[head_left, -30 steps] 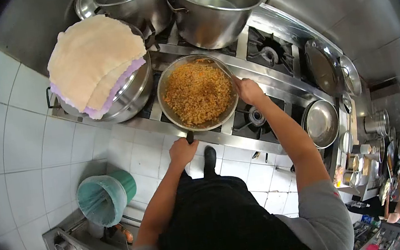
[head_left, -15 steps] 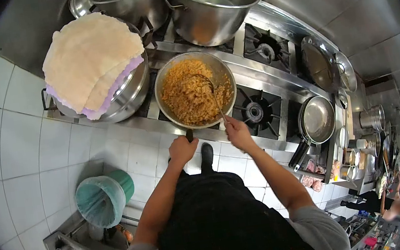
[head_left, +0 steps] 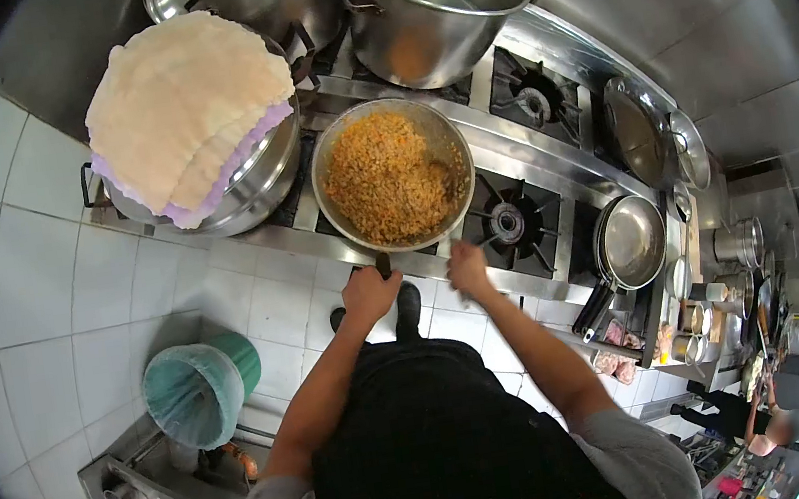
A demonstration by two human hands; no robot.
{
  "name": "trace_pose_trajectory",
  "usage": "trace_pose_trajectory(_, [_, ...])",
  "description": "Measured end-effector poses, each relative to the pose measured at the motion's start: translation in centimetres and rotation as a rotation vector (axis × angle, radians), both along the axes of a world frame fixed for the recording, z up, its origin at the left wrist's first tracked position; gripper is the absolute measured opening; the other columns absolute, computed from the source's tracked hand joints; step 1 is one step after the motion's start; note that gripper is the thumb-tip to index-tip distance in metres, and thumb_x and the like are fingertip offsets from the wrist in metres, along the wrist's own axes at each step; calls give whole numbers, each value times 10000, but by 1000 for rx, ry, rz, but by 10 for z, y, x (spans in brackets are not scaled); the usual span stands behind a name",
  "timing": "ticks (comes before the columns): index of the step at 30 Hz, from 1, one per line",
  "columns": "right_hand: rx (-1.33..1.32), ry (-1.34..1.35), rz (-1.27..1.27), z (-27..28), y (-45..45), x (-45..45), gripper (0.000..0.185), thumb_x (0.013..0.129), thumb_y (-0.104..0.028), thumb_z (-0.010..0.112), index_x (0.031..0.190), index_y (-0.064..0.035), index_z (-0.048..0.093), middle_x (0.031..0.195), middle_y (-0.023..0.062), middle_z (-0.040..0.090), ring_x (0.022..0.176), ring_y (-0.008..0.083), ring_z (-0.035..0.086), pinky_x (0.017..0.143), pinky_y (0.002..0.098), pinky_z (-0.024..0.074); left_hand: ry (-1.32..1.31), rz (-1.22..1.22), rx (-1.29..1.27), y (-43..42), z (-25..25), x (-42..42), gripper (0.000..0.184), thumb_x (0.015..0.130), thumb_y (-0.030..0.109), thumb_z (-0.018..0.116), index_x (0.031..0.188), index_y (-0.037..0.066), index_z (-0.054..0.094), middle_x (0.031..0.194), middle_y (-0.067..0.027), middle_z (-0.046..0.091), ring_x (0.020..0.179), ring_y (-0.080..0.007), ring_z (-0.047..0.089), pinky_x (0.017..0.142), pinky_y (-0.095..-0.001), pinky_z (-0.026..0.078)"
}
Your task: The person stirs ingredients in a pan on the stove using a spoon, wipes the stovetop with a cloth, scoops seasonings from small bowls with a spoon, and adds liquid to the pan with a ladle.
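A frying pan point(head_left: 323, 199) full of orange-brown grain or minced food point(head_left: 380, 176) sits on the stove. My left hand point(head_left: 371, 295) is closed around its dark handle point(head_left: 383, 264), at the pan's near side. My right hand point(head_left: 469, 271) is a fist just off the pan's lower right rim, closed on the metal spoon; only a blurred bit of its handle point(head_left: 466, 295) shows below the fist. The spoon's bowl cannot be made out.
Large steel pots point(head_left: 434, 53) stand behind. Left, flat pale sheets point(head_left: 184, 106) cover another pot point(head_left: 261, 192). Burners point(head_left: 507, 223) and stacked frying pans point(head_left: 635, 239) lie right. A lined green bin point(head_left: 237, 357) stands on the floor; another person point(head_left: 744, 416) works far right.
The spoon has come out of the food, and my right hand has moved slightly right and down. The food now lies more evenly spread. My left hand still grips the pan handle.
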State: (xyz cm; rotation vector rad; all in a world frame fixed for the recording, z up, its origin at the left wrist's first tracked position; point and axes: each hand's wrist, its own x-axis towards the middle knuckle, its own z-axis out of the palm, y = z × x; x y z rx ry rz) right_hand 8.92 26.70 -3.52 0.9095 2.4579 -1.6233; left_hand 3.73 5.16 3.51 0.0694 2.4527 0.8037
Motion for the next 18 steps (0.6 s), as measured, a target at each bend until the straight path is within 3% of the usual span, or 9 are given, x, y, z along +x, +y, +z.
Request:
trace_pose_trajectory(1, [-289, -13, -80, 24, -30, 4, 241, 953, -221, 445, 968, -40, 604, 567, 29, 461, 420, 144, 438, 374, 307, 364, -1, -1, -1, 1, -2, 0, 511, 777, 464, 630, 820, -43, 669, 836, -263, 661, 847, -422, 645, 758, -486, 512])
trace_pose_trajectory(3, [-630, -21, -222, 62, -44, -7, 184, 951, -222, 472, 902, -60, 545, 584, 18, 432, 420, 115, 412, 372, 286, 340, 27, -9, -26, -1, -7, 0, 513, 780, 463, 628, 822, -47, 667, 833, -264, 660, 840, -419, 647, 753, -484, 513])
trace_pose_trajectory(5, [-729, 1, -205, 88, -32, -12, 210, 953, -260, 496, 844, -81, 471, 628, 21, 456, 433, 102, 412, 376, 270, 335, 6, -29, -29, -4, -6, -2, 514, 781, 464, 626, 822, -46, 668, 831, -261, 662, 840, -417, 648, 757, -483, 513])
trace_pose_trajectory(6, [-665, -48, -178, 99, -23, -12, 362, 967, -232, 478, 1238, 6, 520, 642, 19, 476, 458, 106, 446, 376, 263, 365, -10, -33, -25, -4, -5, -4, 514, 782, 465, 624, 823, -45, 669, 830, -258, 663, 841, -415, 650, 761, -482, 513])
trace_pose_trajectory(7, [-584, -53, -99, 113, -14, -11, 430, 964, -217, 478, 1338, -6, 468, 636, 15, 472, 455, 104, 441, 373, 261, 367, -7, -33, -23, -3, -4, -5, 514, 782, 465, 624, 823, -45, 669, 830, -258, 663, 841, -415, 650, 761, -482, 513])
trace_pose_trajectory(10, [-384, -116, 11, 149, -6, -10, 373, 978, -197, 451, 1325, -73, 506, 645, -15, 464, 449, 76, 403, 396, 234, 327, -4, -44, -35, -6, 0, -4, 508, 783, 465, 617, 824, -38, 675, 837, -256, 664, 841, -414, 650, 770, -480, 512])
trace_pose_trajectory(12, [13, 59, 244, 143, 1, -8, 363, 963, -167, 473, 1297, -38, 530, 633, 16, 496, 471, 88, 443, 448, 243, 371, -27, -62, -35, -5, 4, -5, 511, 792, 458, 579, 829, -40, 687, 847, -252, 668, 854, -400, 653, 782, -466, 514])
trace_pose_trajectory(15, [359, 304, 357, 152, 0, -3, 369, 941, -144, 497, 1283, -13, 537, 633, 82, 538, 526, 129, 515, 528, 271, 430, -37, -56, -1, -7, 0, -6, 528, 790, 474, 593, 840, -46, 675, 854, -260, 664, 845, -416, 650, 780, -479, 512])
trace_pose_trajectory(18, [234, 87, 382, 176, -1, 2, 354, 926, -139, 511, 1252, -10, 558, 661, 148, 562, 594, 187, 570, 597, 319, 470, -9, -65, -13, -7, -2, -5, 528, 792, 474, 591, 854, -43, 676, 846, -252, 665, 844, -410, 651, 778, -480, 512])
